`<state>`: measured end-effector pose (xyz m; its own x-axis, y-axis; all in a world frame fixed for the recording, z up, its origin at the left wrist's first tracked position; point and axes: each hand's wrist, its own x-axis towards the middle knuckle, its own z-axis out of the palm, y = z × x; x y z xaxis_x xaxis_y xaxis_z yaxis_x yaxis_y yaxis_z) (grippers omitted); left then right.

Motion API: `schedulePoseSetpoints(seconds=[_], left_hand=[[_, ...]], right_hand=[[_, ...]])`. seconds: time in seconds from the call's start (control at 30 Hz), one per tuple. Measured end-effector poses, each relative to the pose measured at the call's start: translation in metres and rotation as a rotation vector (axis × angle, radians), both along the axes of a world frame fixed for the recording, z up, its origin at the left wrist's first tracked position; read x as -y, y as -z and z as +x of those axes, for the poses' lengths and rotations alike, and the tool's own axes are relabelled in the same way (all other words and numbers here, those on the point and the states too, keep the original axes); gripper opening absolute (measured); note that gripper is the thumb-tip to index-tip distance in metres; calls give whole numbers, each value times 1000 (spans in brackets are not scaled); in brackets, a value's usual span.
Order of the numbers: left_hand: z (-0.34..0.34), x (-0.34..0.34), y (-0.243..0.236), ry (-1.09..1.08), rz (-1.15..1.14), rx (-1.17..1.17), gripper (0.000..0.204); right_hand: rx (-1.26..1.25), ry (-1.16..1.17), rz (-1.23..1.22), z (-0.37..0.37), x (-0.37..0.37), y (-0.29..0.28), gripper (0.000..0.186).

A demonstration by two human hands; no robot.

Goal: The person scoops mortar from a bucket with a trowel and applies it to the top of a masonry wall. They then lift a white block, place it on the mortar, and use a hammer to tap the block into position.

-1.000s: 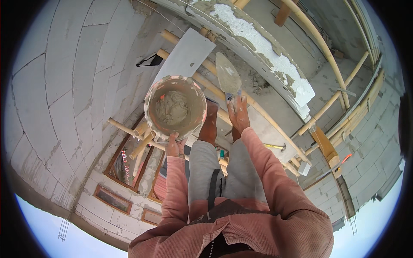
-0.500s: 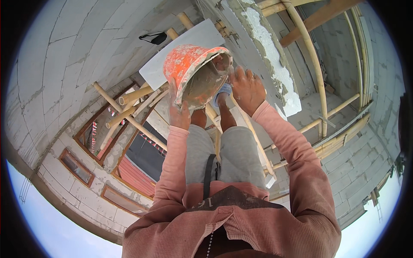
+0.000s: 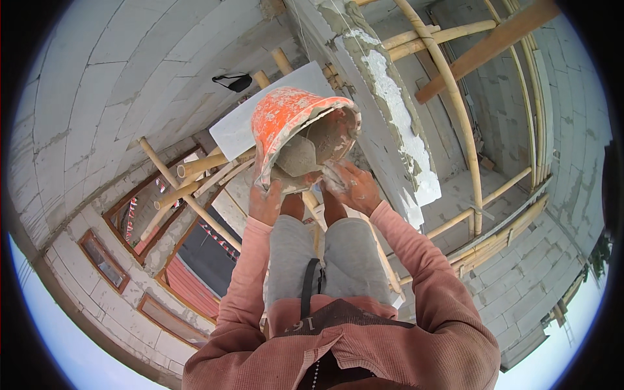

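A mortar-crusted orange bowl (image 3: 286,109), shaped like a hard hat shell, is tipped so its mouth faces me. Wet grey mortar (image 3: 298,156) lies inside. My left hand (image 3: 265,203) is closed on the bowl's lower left rim. At the near right of the mouth, my right hand (image 3: 354,187) has its fingers curled at the rim, smeared with mortar. Its fingertips are partly hidden, so whether they also hold some mortar is unclear.
Beyond the bowl lies a pale board (image 3: 231,127). To the right rises a narrow wall edge (image 3: 396,97) with patchy mortar. Bamboo scaffold poles (image 3: 465,123) stand at the right, and more poles (image 3: 188,185) cross at the left. A black pouch (image 3: 239,82) is by the block wall.
My right hand has come from the bowl's far right side down to the near rim, its spread fingers now curled. The bowl sits slightly lower in view, with its mouth turned more toward me.
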<state>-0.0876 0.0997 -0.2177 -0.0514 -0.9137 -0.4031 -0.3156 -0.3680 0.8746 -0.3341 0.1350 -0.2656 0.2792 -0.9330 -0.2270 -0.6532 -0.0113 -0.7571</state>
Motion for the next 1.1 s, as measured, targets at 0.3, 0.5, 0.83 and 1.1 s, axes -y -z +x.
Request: schedulePoseSetpoints(seconds=[0.3,0.5,0.83,1.1], left_hand=[[-3,8,-4,-420,354,-316,32],[-37,16,8,-548,375,-583,35],[-4,-8,32,-658,352,-730,47],[38,-82,52,-804,400,-626,51]], right_hand=[[-142,79,7,-50,30,-41,32],[27,66,-71,-77,54,-38,32],[-175,105,-189,-199,190,-76,35],[-672,-89,-170,-227,339,1,57]])
